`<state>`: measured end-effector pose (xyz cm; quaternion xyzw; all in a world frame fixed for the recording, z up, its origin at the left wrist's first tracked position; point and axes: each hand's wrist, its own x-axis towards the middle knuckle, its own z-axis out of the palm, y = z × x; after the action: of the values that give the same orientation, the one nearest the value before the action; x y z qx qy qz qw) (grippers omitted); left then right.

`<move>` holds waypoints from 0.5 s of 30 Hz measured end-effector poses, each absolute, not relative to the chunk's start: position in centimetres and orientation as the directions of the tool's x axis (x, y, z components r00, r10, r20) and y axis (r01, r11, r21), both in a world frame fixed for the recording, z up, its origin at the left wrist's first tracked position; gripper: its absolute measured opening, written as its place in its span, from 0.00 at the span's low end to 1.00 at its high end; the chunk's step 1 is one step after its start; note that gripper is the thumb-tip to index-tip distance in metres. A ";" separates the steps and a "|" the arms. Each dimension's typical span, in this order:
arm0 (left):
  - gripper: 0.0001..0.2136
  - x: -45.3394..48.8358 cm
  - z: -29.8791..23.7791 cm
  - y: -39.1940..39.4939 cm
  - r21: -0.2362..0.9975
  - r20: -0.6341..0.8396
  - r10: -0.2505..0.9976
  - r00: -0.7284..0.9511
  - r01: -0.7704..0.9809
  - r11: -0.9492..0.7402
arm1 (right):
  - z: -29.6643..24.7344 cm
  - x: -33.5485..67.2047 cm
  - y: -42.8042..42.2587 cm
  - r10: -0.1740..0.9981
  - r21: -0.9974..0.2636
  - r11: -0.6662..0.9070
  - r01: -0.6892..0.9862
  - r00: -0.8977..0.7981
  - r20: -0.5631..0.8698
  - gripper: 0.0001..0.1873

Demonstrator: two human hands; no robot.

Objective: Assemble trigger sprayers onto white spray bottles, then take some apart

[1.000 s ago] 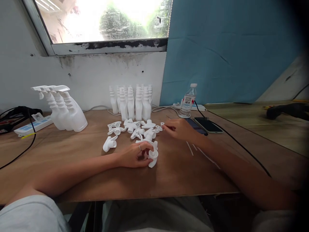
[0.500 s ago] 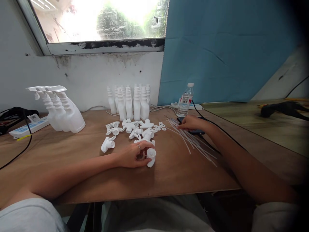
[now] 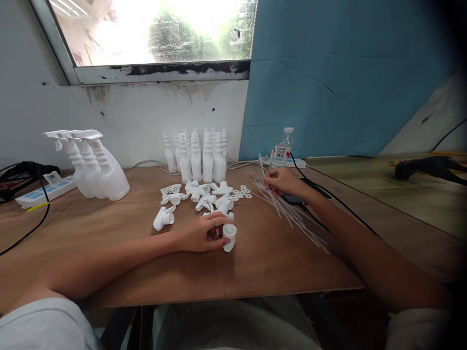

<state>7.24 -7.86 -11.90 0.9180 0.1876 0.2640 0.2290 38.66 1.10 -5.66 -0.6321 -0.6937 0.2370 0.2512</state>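
Observation:
A white trigger spray head (image 3: pixel 229 237) is in my left hand (image 3: pixel 204 233), which is closed round it near the front of the table. Its round collar faces up towards me. My right hand (image 3: pixel 282 181) pinches a thin white dip tube (image 3: pixel 261 164), whose end sticks up past the fingertips. Below that hand lies a loose bundle of similar tubes (image 3: pixel 299 221). Several more spray heads (image 3: pixel 206 192) lie heaped beyond my left hand, with one apart (image 3: pixel 164 218) to the left. Small white ring washers (image 3: pixel 243 191) are scattered beside the heap.
Several white bottles (image 3: pixel 207 158) stand at the wall. On the left, bottles with spray heads fitted (image 3: pixel 98 167) stand near a power strip (image 3: pixel 45 193). A water bottle (image 3: pixel 282 148), a dark phone (image 3: pixel 293 199) and a black cable (image 3: pixel 335 206) lie around my right hand.
My right hand has lifted slightly from the bundle with one tube, which now points upward. My left hand still holds the spray head, its collar tilted slightly differently.

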 end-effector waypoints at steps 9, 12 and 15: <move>0.18 7.3 -11.7 -8.0 0.520 0.362 0.467 0.807 0.241 -0.819 | -4.8 35.1 -2.4 0.824 -0.865 0.438 0.244 -0.495 0.277 0.16; 0.18 7.2 -11.6 -8.0 0.513 0.361 0.470 0.806 0.249 -0.822 | -5.4 34.6 -2.6 0.782 -0.776 0.427 0.464 -0.620 0.060 0.16; 0.17 7.2 -11.5 -8.1 0.506 0.357 0.470 0.807 0.256 -0.824 | -5.7 34.5 -2.5 0.765 -0.731 0.402 0.552 -0.641 -0.063 0.15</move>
<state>7.18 -8.06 -11.55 0.9241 0.1964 0.2406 0.2228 34.51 -2.53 -5.73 -0.3991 -0.8250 0.3740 0.1426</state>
